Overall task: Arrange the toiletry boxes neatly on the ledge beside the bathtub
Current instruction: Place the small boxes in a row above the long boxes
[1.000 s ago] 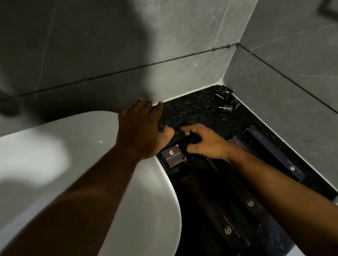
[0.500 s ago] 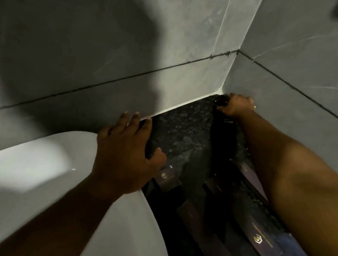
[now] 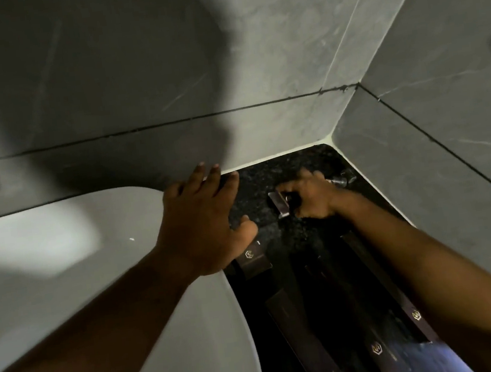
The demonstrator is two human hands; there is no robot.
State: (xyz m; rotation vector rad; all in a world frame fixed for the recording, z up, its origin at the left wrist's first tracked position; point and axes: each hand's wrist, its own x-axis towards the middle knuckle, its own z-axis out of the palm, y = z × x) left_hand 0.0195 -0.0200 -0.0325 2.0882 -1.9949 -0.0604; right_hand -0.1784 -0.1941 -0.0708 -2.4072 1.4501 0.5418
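The dark speckled ledge (image 3: 257, 190) runs beside the white bathtub (image 3: 61, 254). My right hand (image 3: 312, 197) is closed around a small dark box (image 3: 279, 203) held just above the ledge near the corner. My left hand (image 3: 202, 222) lies flat with fingers spread on the tub rim at the ledge's edge, holding nothing. A small square box (image 3: 252, 260) with a gold logo lies by its thumb. Long dark boxes (image 3: 303, 342) (image 3: 378, 345) (image 3: 408, 311) lie lengthwise along the ledge, partly hidden by my right forearm.
A small shiny bottle or cap (image 3: 341, 180) lies in the far corner behind my right hand. Grey tiled walls (image 3: 423, 179) close the ledge at the back and right. The tub's curved rim bounds it on the left.
My right hand pulled back from the far corner toward the middle of the ledge and now grips a small dark box. My left hand stayed on the tub rim.
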